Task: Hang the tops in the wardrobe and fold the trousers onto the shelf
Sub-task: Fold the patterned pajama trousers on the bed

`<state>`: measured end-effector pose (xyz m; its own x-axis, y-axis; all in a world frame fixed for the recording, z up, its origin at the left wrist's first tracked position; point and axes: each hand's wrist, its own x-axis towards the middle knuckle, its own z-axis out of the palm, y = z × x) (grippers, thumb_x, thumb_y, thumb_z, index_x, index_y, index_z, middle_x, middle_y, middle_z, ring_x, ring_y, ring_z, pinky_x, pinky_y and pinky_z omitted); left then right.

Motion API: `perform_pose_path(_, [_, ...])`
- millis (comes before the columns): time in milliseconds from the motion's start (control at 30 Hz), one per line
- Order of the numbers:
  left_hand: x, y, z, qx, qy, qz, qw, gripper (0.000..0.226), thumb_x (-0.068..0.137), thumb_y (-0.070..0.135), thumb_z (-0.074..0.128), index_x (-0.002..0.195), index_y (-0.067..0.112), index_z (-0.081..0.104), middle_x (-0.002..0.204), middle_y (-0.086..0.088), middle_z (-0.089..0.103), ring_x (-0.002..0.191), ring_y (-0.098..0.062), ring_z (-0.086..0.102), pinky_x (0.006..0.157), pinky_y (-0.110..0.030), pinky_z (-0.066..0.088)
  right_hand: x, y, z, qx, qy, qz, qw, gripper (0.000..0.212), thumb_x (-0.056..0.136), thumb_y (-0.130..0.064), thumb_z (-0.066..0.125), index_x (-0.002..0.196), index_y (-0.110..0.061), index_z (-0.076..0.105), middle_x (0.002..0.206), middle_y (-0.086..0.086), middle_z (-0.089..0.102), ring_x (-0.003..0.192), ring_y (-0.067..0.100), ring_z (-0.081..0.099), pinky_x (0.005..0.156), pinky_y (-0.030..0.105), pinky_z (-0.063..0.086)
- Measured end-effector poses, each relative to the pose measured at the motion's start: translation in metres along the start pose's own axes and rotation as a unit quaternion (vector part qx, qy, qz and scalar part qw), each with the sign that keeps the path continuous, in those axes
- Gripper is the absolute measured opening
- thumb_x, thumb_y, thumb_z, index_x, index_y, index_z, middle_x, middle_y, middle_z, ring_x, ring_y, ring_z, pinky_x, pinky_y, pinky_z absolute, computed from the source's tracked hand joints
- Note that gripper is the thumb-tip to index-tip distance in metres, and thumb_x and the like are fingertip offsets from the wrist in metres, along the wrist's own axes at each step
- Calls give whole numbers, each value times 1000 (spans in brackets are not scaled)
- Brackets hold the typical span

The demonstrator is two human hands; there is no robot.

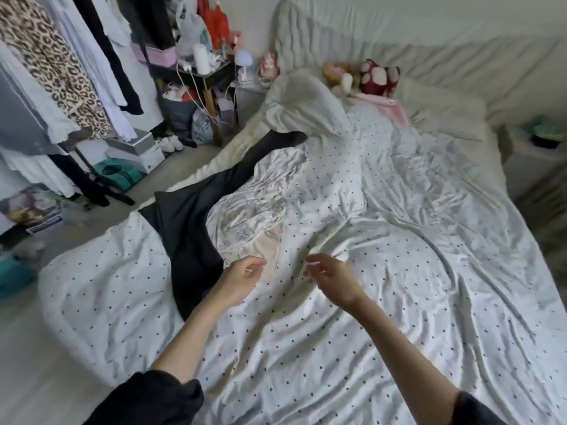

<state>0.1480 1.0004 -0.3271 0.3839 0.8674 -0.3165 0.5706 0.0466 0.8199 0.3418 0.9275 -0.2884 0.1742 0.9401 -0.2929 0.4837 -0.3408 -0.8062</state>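
Pale carpeted floor (27,357), white wall (460,19), cluttered dark side table (199,76) beside a polka-dot-covered bed (429,271).

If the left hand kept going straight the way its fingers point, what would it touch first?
Probably the shiny pale satin garment lying on the bed: the left hand hovers open at its near edge. Depth is unclear.

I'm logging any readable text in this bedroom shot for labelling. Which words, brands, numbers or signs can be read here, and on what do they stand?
None can be read.
Printed sheet or magazine on the floor by the clothes rail: pictures and a dark band with print, too blurred to read.
White box under the hanging clothes: no legible label.
Teal box below it: a dark round mark, not readable.
Plastic bag by the black side table: print too small to read.
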Motion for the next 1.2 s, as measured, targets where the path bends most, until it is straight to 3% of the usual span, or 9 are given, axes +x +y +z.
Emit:
perform_pose_path(200, [111, -58, -52, 62, -1, -44, 997, 32, 95, 11, 48, 126, 12, 55, 129, -3, 57, 119, -13, 51, 94, -18, 37, 136, -12, 51, -46, -23, 63, 997, 28, 94, -14, 49, 120, -13, 59, 107, 9, 69, 100, 25, 63, 83, 26, 44])
perform_pose_path(367, [191, -100, -56, 143, -10, -20, 990, 42, 93, 5, 50, 135, 11, 47, 138, -5, 49, 130, -17, 42, 107, -26, 33, 226, 11, 87, -141, -43, 67, 987, 36, 93, -17, 51, 129, -17, 55, 120, 6, 63, 114, 23, 57, 94, 27, 40])
perform_pose_path(467, [219, -124, -45, 255, -20, 5, 967, 51, 92, 16, 54, 141, 15, 38, 144, -2, 40, 135, -19, 33, 109, -33, 32, 262, 26, 109, -247, -63, 19, 967, 50, 93, -22, 54, 141, -22, 40, 141, 5, 43, 130, 23, 38, 105, 36, 35])
perform_pose_path(567, [231, -142, -35, 410, -33, -15, 911, 62, 88, 34, 56, 144, 25, 28, 148, 2, 29, 136, -19, 28, 106, -37, 32, 292, 38, 131, -364, -82, -41, 927, 64, 92, -30, 56, 147, -28, 23, 154, 3, 19, 142, 23, 15, 111, 47, 25])
perform_pose_path(667, [241, -150, -30, 448, 29, -1, 893, 53, 85, 23, 60, 136, 25, 43, 135, 1, 46, 121, -22, 44, 94, -37, 34, 316, 47, 145, -436, -100, -76, 891, 66, 90, -33, 59, 145, -33, 22, 155, 4, 8, 144, 24, 1, 113, 56, 13])
perform_pose_path(800, [254, -146, -42, 416, 53, 38, 907, 31, 87, 19, 59, 118, 21, 57, 111, 5, 62, 105, -18, 55, 89, -33, 33, 331, 48, 139, -433, -58, -101, 894, 36, 96, -28, 49, 132, -31, 49, 147, 1, 36, 139, 19, 22, 113, 48, 11])
perform_pose_path(933, [253, -121, -61, 286, 49, 56, 955, 23, 84, 14, 64, 106, 13, 62, 80, 8, 60, 82, -19, 61, 79, -33, 33, 323, 36, 109, -324, -24, -77, 942, 27, 96, -35, 49, 114, -22, 64, 122, -2, 60, 118, 20, 50, 106, 38, 23])
perform_pose_path(1100, [245, -42, -62, 214, -16, 114, 970, 20, 86, 34, 64, 94, 18, 54, 65, 14, 45, 59, -5, 45, 69, -31, 32, 287, 20, 31, -261, 73, -55, 961, 24, 95, -32, 52, 101, -13, 66, 101, 3, 69, 90, 28, 62, 90, 33, 34])
perform_pose_path(1200, [232, 8, -50, 201, -50, 150, 967, 20, 87, 37, 63, 82, 24, 49, 61, 16, 48, 50, 1, 49, 54, -17, 34, 254, 15, -21, -253, 129, -69, 956, 22, 93, -28, 57, 96, -10, 68, 96, 4, 70, 85, 27, 64, 91, 35, 38])
